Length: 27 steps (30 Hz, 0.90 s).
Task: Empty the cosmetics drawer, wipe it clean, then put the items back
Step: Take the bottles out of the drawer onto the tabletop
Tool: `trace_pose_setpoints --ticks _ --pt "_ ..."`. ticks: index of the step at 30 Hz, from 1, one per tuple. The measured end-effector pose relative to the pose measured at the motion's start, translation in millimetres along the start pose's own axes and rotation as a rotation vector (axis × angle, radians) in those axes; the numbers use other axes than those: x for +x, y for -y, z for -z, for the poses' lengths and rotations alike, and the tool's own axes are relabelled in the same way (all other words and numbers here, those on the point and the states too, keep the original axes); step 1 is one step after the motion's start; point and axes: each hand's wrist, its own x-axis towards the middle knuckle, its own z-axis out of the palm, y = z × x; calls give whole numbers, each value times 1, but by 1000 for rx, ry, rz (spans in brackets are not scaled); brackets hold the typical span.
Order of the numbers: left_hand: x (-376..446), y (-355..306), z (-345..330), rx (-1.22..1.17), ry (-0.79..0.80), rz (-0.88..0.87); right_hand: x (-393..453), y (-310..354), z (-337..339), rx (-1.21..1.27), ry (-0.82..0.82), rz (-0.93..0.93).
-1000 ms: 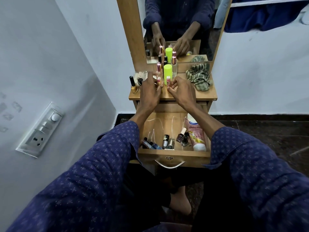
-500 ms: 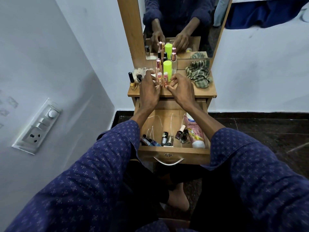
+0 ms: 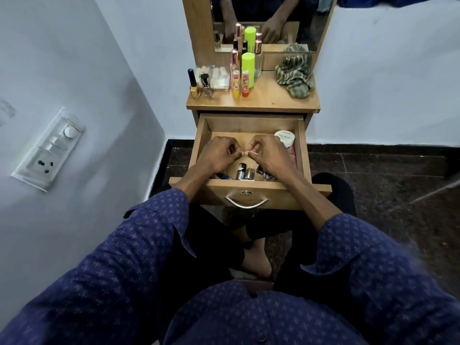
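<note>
On the wall at far left we see a switchboard [image 3: 48,148]. Moving right, atop the dresser [image 3: 273,102] stand a black-capped nail polish bottle [image 3: 193,84], a clear plastic box [image 3: 215,77], two small pink-capped tubes [image 3: 240,83], a neon-green canister [image 3: 248,67] and, at the right end, a crumpled striped cloth [image 3: 296,75]. Below, the cosmetics drawer [image 3: 249,192] is pulled open. Our left hand [image 3: 215,155] hovers over it with fingers curled, holding nothing we can make out. Small bottles [image 3: 245,173] lie along the drawer's front. Our right hand [image 3: 270,155] hovers beside the left, fingers curled; whether it holds anything, we cannot tell. A white-capped tube [image 3: 286,140] lies at the drawer's right side.
</note>
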Motion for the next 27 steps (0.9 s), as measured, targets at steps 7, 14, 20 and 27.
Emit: trace_pose_setpoints --ticks 7,14,20,27 --pt "-3 -5 -6 139 149 32 -1 -7 -4 -124 200 -4" --pt "-5 -8 -2 94 236 77 4 -12 -9 -282 236 23" --pt "-5 -7 -2 -124 251 192 4 -17 -11 -130 358 38" --pt "-3 -1 -4 -274 152 203 4 -22 -15 61 450 -5"
